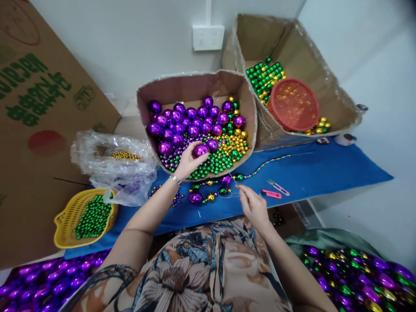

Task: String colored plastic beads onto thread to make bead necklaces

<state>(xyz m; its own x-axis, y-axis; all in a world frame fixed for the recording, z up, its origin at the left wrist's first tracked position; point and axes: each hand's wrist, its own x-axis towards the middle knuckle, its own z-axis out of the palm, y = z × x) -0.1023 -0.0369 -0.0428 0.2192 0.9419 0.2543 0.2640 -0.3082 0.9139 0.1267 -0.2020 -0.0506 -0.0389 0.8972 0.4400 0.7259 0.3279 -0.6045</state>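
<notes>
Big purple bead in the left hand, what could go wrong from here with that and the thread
The large purple bead is round and glossy, so it could slip from the left hand into the cardboard box.

The thin needle or wire in the right hand points toward the left hand and might prick it.

The looped thread beside the beaded strand could tangle.
</notes>
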